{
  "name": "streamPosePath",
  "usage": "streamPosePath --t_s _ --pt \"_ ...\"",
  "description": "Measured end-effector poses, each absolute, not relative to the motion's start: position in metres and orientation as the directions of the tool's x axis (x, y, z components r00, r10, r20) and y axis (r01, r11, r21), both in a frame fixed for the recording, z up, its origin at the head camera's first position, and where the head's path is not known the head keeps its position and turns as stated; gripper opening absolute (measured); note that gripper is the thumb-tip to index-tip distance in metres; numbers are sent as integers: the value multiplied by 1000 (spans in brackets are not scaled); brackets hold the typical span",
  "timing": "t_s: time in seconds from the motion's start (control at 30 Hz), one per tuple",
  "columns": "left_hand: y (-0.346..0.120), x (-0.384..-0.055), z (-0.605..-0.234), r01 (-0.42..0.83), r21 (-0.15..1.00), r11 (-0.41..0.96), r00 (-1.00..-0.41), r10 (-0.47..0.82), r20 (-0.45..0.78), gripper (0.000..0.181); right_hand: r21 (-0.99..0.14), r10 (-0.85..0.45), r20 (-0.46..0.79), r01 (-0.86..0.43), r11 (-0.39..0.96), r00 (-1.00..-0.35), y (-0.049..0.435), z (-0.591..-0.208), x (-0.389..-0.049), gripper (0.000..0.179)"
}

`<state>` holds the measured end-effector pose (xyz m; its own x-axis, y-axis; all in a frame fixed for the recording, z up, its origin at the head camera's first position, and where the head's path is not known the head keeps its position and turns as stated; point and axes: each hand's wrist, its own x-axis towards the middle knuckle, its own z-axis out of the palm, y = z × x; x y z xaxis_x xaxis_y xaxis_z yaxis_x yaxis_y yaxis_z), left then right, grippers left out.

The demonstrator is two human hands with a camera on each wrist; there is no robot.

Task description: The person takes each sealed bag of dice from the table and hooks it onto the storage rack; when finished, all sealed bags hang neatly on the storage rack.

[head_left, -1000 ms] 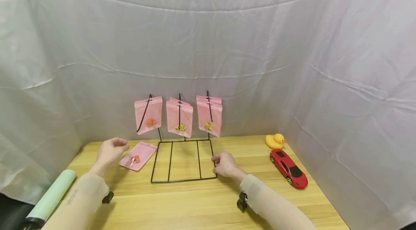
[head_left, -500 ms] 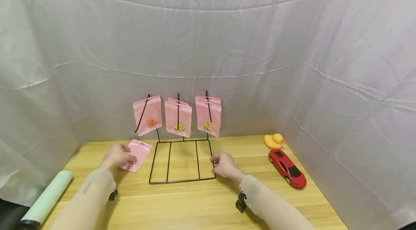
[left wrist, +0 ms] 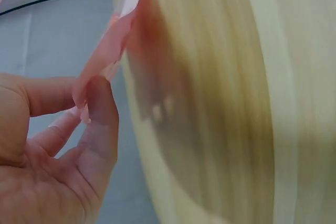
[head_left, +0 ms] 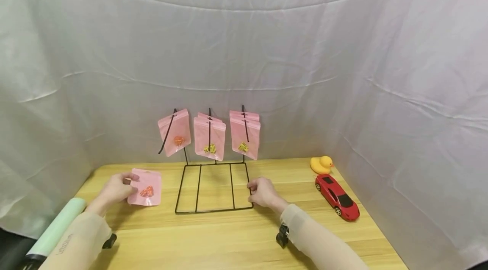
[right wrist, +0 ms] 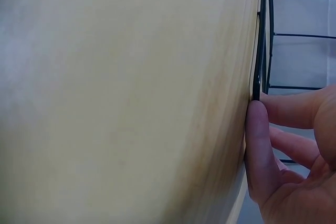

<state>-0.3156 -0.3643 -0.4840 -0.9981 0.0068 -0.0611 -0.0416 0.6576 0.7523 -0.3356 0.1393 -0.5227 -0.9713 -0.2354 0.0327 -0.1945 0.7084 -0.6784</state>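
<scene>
My left hand (head_left: 114, 189) pinches a small pink zip bag (head_left: 146, 178) by its left edge, with orange dice showing through the front. In the left wrist view the bag (left wrist: 113, 38) is gripped between thumb and fingertips, held above the wood surface. At the right side of a black wire display rack (head_left: 213, 210), my right hand (head_left: 264, 193) holds the base's outer wire. The right wrist view has thumb and finger on either side of that wire (right wrist: 258, 61). Pink bags hang from the rack's hooks: an orange-dice bag (head_left: 175, 128) at left, yellow-dice bags (head_left: 209, 134) in the middle and at right.
A red toy car (head_left: 337, 197) and a yellow rubber duck (head_left: 322, 165) stand at the table's right side. A pale green cylinder (head_left: 59, 225) lies at the left edge. Grey cloth (head_left: 267, 58) encloses the back and sides of the wooden table (head_left: 213, 240).
My left hand came down onto the pink bag lying on the table, took hold of it, and lifted it leftward, turning it upright. My right hand stayed on the rack.
</scene>
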Motion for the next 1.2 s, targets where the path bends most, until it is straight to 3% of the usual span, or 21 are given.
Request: streamPosePath --t_s 0.13,0.6,0.97,1.2 --pt "-363 -304 -474 -23 767 641 -998 29 -54 61 -667 -249 34 -207 716 -968 141 -522 -336 49" --pt "-354 -264 -456 118 689 715 -992 55 113 56 -683 -243 19 -191 705 -970 140 -523 -337 49" --pt "-329 -234 -443 123 832 541 -992 47 116 60 -686 -252 29 -202 699 -967 142 -524 -337 51" --pt "-311 -218 -438 241 827 508 -965 29 262 57 -689 -253 31 -205 695 -967 141 -524 -336 50"
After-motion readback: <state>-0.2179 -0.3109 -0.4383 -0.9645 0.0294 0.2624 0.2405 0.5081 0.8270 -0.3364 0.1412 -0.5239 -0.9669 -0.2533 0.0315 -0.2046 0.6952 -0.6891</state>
